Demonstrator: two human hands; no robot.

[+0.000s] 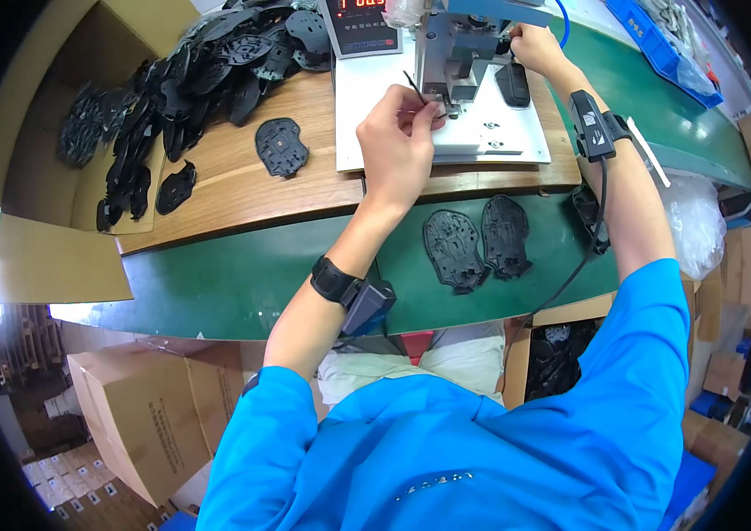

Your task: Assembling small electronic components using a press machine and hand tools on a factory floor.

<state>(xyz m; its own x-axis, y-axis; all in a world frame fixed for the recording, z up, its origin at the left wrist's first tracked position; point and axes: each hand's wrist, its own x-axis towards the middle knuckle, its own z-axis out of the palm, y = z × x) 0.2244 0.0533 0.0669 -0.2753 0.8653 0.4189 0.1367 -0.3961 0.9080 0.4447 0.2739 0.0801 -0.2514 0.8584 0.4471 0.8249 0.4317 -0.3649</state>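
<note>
My left hand [400, 142] is closed, its fingertips pinching a thin black piece [414, 86] under the head of a bench machine [461, 60]. The fingers hide most of that piece. On the machine's right side my right hand [537, 50] is closed at a dark part of the machine; what lies between its fingers is hidden. A small black oval case [512, 85] rests on the machine's white base plate [353, 142], below my right hand. Nearer to me, two black moulded plastic shells [453, 248] lie side by side on the green table.
A heap of black plastic parts [234, 53] spills from an open cardboard box [57, 257] at left. One single shell [281, 147] lies on the wooden board. Behind stands a controller with a red display [362, 40]. A blue tray [658, 44] is at far right; a cable trails from my right wrist.
</note>
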